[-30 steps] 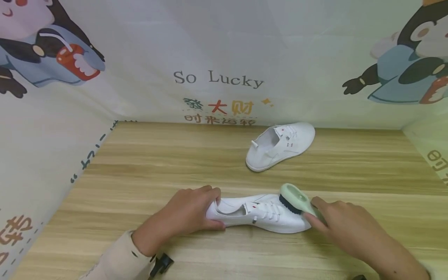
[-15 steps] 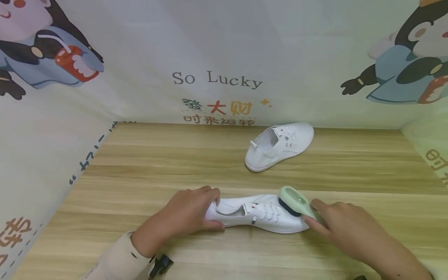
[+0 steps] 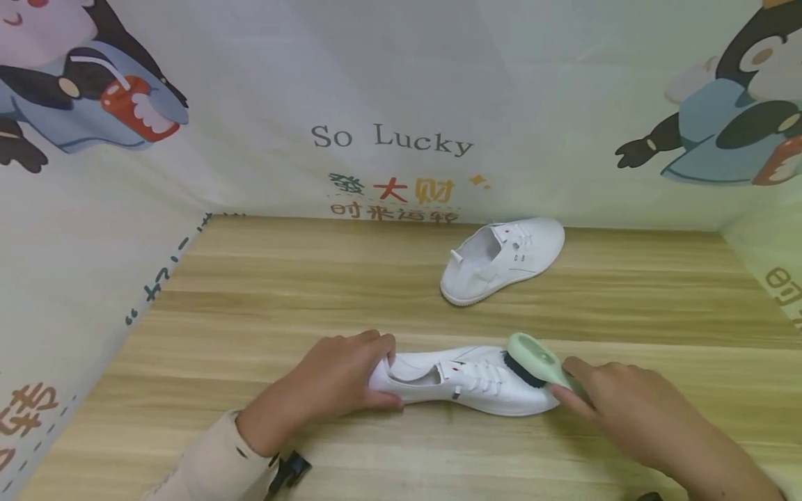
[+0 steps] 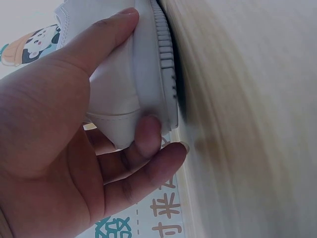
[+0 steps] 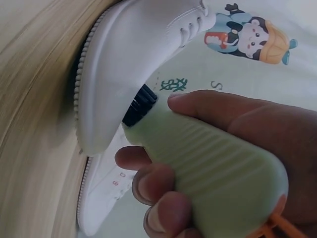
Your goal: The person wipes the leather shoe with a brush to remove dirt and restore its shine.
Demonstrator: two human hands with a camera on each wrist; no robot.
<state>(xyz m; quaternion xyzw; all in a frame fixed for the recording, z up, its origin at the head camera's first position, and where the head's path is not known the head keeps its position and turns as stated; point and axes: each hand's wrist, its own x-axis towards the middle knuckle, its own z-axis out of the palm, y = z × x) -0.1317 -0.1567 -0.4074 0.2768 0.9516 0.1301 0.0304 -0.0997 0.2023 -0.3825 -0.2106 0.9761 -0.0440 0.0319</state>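
Note:
A white lace-up shoe [image 3: 476,383] lies sole down on the wooden table, its toe to the right. At its heel, my left hand [image 3: 341,372] grips the back, thumb on the near side and fingers on the far side, as the left wrist view shows too. My right hand [image 3: 633,407] holds a pale green brush [image 3: 539,358] by its ribbed handle. The brush's black bristles [image 5: 140,105] touch the shoe's upper near the toe. In the right wrist view, an orange cord [image 5: 280,223] hangs from the handle end.
A second white shoe [image 3: 504,261] sits farther back, close to the printed backdrop [image 3: 401,83]. The wooden table [image 3: 282,278] meets this cloth at the back and both sides. A small black clip-like piece [image 3: 291,472] is by the left wrist.
The brush and my right hand have shifted slightly over the toe area, ending a little to the right. My left hand keeps its grip, and the shoe stays in place.

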